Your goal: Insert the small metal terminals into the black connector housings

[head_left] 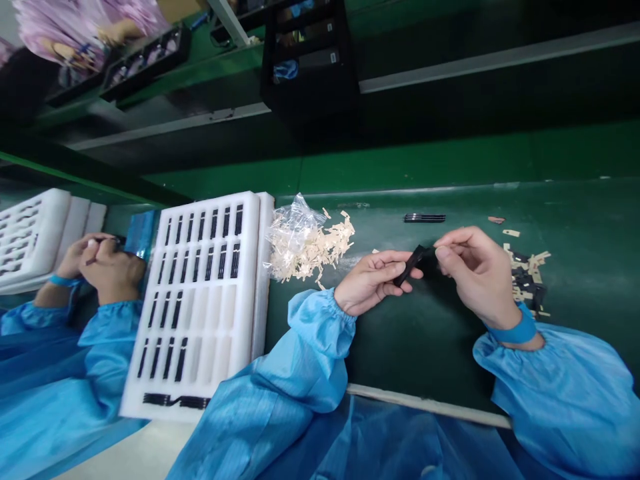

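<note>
Between thumb and fingers, my left hand grips a small dark strip-shaped part, held tilted above the green bench. My right hand is pinched at the far end of a black piece that reaches toward that part; whether the two are joined I cannot tell. Behind my hands lies a short stack of black strips. A heap of small cream tabs, partly under a clear plastic bag, is left of my left hand. Mixed black and cream scraps lie beside my right wrist.
A white foam tray with slots, many holding black strips, stands at left. Beyond it a co-worker's hands hold something dark near another foam tray. A black bin hangs at the back. Another person in pink works at upper left.
</note>
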Demonstrator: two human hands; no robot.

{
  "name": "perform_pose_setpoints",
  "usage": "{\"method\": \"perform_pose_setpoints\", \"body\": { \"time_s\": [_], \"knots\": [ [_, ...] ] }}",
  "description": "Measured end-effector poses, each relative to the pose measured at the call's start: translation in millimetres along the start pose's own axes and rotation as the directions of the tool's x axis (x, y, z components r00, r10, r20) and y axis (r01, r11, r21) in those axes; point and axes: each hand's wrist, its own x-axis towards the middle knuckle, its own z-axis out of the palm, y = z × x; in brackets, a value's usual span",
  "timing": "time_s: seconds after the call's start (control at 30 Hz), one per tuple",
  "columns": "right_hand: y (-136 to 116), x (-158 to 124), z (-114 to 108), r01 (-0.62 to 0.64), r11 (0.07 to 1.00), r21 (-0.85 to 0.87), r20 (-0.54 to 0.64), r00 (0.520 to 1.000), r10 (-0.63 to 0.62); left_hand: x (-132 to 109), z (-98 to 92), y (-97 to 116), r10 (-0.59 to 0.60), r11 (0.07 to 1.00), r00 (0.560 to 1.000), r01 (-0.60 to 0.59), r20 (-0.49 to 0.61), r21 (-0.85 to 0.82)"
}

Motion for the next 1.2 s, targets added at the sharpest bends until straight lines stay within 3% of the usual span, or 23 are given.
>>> {"method": "perform_pose_setpoints", "body": {
  "time_s": [0.63, 1.2],
  "knots": [
    [-0.2, -2.4, -1.4, 0.187, 0.944, -0.271, 0.036, 0.982, -0.184, -1.9, 1.3, 1.2, -0.019, 0.999, 1.0, 0.02, -0.017, 0.047],
    [5.1, -4.7, 0.0, 0.113, 0.97, -0.214, 0.015, 0.994, -0.112, -0.4, -0.3, -1.5, 0.009, 0.994, 1.0, -0.009, 0.0, 0.107]
  ]
}}
